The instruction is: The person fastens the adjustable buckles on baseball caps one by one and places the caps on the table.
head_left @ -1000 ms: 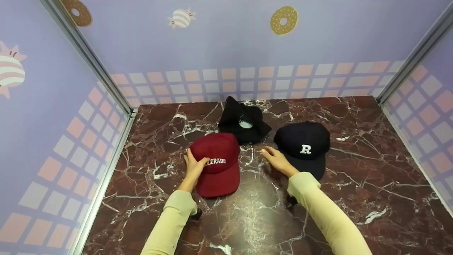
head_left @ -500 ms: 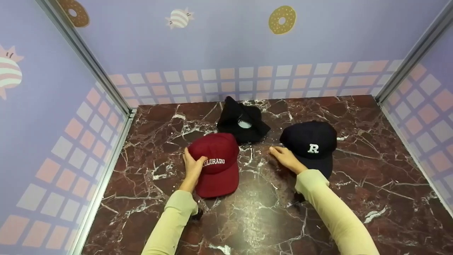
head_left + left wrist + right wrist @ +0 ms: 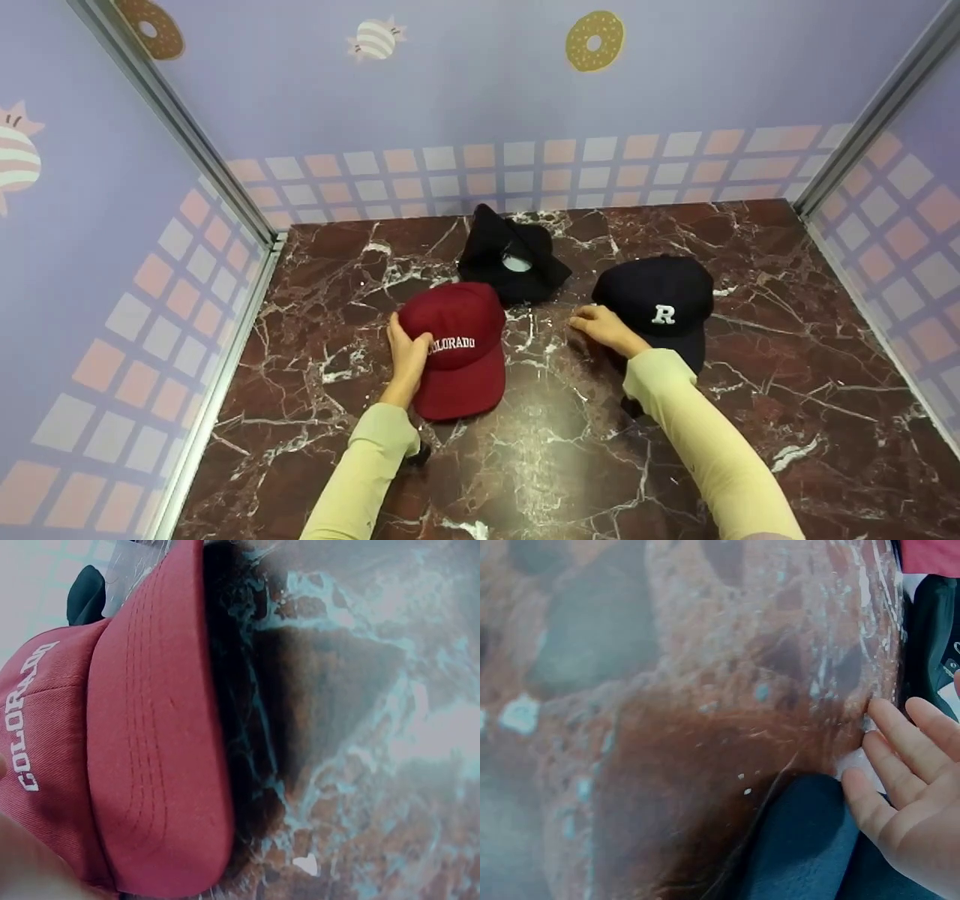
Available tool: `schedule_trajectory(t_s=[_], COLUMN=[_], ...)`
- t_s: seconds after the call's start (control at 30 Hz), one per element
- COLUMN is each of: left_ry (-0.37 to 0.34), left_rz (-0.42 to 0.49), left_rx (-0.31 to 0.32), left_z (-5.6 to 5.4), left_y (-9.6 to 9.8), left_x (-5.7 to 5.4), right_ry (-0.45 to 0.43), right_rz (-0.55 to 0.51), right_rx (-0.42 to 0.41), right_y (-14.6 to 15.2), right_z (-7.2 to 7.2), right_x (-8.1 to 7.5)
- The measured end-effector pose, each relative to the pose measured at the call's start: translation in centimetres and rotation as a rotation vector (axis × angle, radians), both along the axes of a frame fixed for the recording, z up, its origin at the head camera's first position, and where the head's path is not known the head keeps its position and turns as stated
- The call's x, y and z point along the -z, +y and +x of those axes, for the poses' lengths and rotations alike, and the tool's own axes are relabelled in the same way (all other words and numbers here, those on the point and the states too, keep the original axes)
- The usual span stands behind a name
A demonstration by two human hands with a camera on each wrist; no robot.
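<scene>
A red baseball cap [image 3: 459,386] lettered COLORADO sits on the marble surface with its brim towards me. My left hand [image 3: 409,356] grips the left side of its crown, thumb on the front beside the lettering. In the left wrist view the brim [image 3: 157,727] fills the middle. A dark navy baseball cap [image 3: 652,285] with a white R lies to the right, brim towards me. Beside its left edge is my right hand [image 3: 609,330]. The right wrist view shows this hand's fingers [image 3: 907,739] loosely extended, holding nothing, next to the dark brim [image 3: 802,832].
Behind the red cap, a black cap [image 3: 517,281] lies tipped over with its inside showing. Patterned lilac walls [image 3: 480,97] enclose the marble surface [image 3: 540,465] at the back and both sides, with metal posts [image 3: 202,135] at the corners.
The navy cap and my right hand have shifted a little to the right, mostly in the first half second. My left hand stays on the red cap.
</scene>
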State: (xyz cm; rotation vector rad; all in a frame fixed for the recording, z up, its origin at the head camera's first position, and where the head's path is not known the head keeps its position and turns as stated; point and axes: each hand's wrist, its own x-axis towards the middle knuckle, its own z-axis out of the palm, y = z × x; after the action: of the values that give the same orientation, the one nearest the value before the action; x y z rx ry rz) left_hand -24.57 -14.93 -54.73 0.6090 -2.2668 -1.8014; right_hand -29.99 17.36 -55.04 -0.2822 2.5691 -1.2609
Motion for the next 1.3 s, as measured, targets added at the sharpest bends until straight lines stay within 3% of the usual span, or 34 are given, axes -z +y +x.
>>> schedule_trajectory(t_s=[0.23,0.37,0.63,0.97,1.07,1.2,1.3], left_ry=[0.001,-0.005,0.000,-0.004,-0.005,-0.012,-0.014], left_rz=[-0.006,0.000,0.006,0.008,0.014,0.008,0.010], left_rx=[-0.022,-0.030,-0.030,-0.027,-0.023,-0.020,-0.022], left_z=[0.0,0.2,0.5,0.8,0.7,0.7,0.7], left_y=[0.2,0.1,0.0,0.1,0.1,0.1,0.0], left_x=[0.2,0.5,0.6,1.1,1.2,1.1,1.1], right_ry=[-0.168,-0.275,-0.359,-0.277,-0.291,-0.297,-0.277], right_rz=[-0.173,-0.291,-0.471,-0.402,-0.385,-0.345,-0.309], right_rx=[0.109,0.132,0.148,0.078,0.048,0.030,0.029], right_y=[-0.6,-1.2,-3.8,-6.7,-7.1,-7.6,-8.0], right_z=[-0.7,-0.9,-1.2,-1.0,-0.5,-0.7,-1.2], right_x=[-0.3,-0.2,0.6,0.6,-0.5,-0.3,0.8])
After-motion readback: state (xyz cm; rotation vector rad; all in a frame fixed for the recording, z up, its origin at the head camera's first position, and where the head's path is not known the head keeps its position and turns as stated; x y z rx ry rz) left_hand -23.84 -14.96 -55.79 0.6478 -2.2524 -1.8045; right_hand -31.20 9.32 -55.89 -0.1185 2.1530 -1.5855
